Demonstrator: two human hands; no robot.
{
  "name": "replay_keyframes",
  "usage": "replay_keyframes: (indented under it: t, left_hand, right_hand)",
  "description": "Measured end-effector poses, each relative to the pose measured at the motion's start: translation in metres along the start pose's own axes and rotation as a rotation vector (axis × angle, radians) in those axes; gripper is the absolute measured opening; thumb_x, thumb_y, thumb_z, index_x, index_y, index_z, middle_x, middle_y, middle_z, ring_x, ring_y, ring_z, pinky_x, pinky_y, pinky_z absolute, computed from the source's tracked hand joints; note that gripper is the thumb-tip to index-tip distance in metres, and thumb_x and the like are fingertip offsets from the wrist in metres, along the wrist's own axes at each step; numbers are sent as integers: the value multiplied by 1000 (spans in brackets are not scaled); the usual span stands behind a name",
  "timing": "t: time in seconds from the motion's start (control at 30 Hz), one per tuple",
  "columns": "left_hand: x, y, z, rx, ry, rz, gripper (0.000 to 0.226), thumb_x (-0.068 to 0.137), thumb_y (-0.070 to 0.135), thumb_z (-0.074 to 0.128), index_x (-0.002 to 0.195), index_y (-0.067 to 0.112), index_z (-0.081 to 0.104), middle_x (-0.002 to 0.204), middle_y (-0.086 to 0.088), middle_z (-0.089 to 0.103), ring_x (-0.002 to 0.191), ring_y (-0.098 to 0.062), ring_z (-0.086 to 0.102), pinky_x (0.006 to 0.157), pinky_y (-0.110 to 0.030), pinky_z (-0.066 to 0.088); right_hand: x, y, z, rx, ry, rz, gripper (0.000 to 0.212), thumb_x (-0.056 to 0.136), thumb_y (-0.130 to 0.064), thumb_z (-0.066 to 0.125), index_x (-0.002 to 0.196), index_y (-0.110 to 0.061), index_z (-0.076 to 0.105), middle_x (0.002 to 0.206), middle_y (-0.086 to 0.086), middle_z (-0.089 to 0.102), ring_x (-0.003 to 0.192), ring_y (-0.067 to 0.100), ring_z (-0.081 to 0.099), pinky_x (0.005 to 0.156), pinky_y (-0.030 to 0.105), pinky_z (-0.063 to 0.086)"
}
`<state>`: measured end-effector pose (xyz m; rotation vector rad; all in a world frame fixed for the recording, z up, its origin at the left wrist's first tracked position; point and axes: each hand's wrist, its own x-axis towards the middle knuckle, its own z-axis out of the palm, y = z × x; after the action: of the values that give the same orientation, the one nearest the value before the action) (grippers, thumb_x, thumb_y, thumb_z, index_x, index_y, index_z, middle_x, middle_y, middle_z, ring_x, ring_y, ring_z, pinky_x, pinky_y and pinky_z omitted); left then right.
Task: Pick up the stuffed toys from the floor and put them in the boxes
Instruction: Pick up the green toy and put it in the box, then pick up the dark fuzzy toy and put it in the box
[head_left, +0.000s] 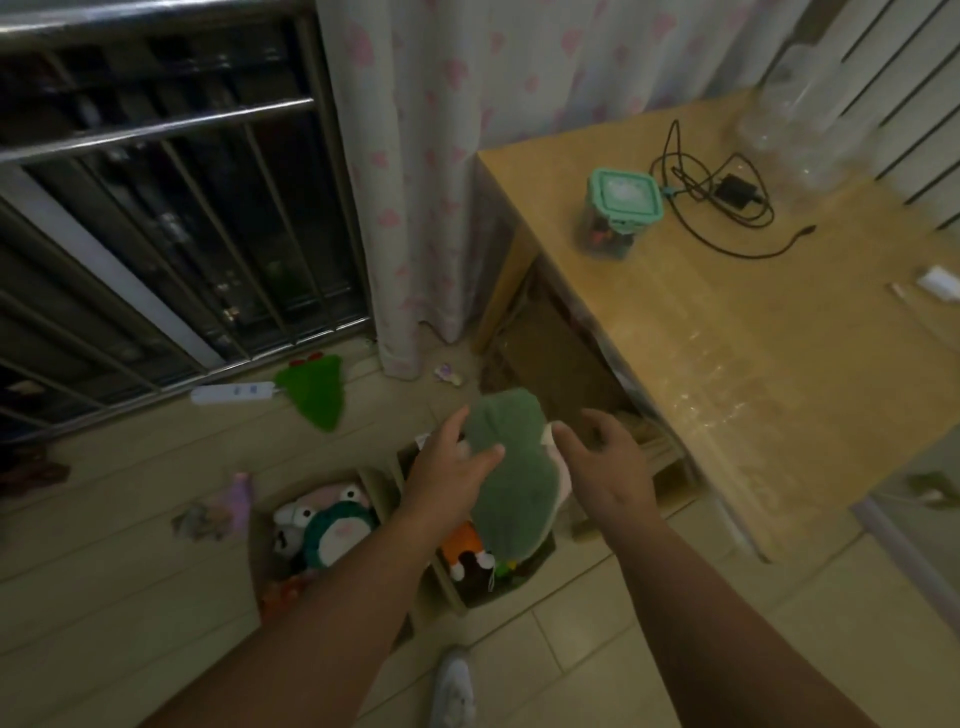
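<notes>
Tiled floor (130, 561): two open boxes side by side, left box (258, 545), right box (441, 577). Bright green plush toy (314, 392) flat by window grille, white power strip (232, 393) touching it. Wooden table (753, 389): mint-lidded container (621, 208), black charger (737, 189) with coiled cable.

A glossy wooden table (753, 364) bears a plastic-lidded jar (621, 208); beside it hang printed cloth curtains (441, 156) and shiny metal window bars (156, 130); plush toy (511, 483) fuzzy.

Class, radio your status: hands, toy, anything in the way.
Left hand open, on green plush over right box. Right hand open beside it. Bright green toy on floor.
</notes>
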<state>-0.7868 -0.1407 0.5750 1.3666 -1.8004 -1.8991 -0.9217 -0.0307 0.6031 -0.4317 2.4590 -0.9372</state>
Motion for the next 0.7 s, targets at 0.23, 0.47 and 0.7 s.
replay_keyframes:
  t: [0.23, 0.47, 0.7]
  left_hand:
    - [6, -2, -23, 0, 76, 14, 68, 77, 50, 64, 139, 42, 36, 146, 8, 39, 116, -1, 34, 92, -27, 35]
    - [7, 7, -40, 42, 96, 81, 62, 81, 48, 61, 138, 40, 37, 144, 10, 41, 117, 0, 34, 95, -30, 33]
    - [-2, 9, -59, 0, 131, 86, 62, 81, 46, 64, 137, 38, 39, 143, 11, 42, 118, 0, 35, 100, -30, 34]
  right_hand:
    - [0, -7, 20, -6, -61, 37, 49, 82, -59, 54, 125, -34, 53, 116, -7, 63, 101, 13, 61, 86, 41, 53]
    - [-1, -26, 29, -27, -52, -32, 49, 83, -57, 54, 126, -35, 53, 123, -10, 60, 98, 3, 49, 75, 25, 38]
    - [-7, -45, 38, -11, -133, -91, 45, 87, -49, 56, 128, -31, 54, 124, -7, 60, 95, 3, 50, 63, 14, 34]
